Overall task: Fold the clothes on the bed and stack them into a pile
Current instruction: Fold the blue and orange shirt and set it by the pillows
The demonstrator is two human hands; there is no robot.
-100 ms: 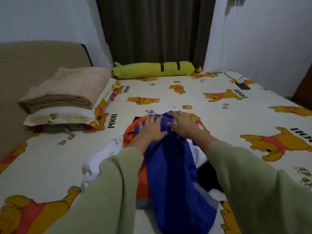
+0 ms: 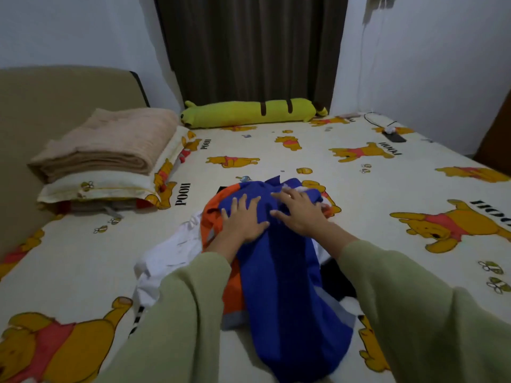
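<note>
**Atop the blue garment: both hands pressing it flat**

On the blue garment [image 2: 287, 275] both sets of fingers lie spread wide and straight, holding nothing. The left hand [image 2: 243, 219] rests flat on the cloth's far end, and the right hand [image 2: 300, 212] lies just beside it, fingertips reaching toward the bunched far edge. That flat pressure reads as smoothing the fabric so that a fold will hold its line.

Under the blue garment lies an orange garment [image 2: 214, 217], showing along its left edge, with a white garment [image 2: 171, 255] crumpled further left and something black [image 2: 336, 280] peeking out on its right. All sit mid-bed [image 2: 276, 150], still a loose heap, so folding looks barely begun.

Beyond the blue garment, a green bolster [image 2: 249, 111] lies at the far edge. Far left of it, a folded beige blanket [image 2: 110, 139] sits on a pillow [image 2: 99, 186]. Neither obstructs; the lumpy clothes underneath do, denying a flat surface.
</note>
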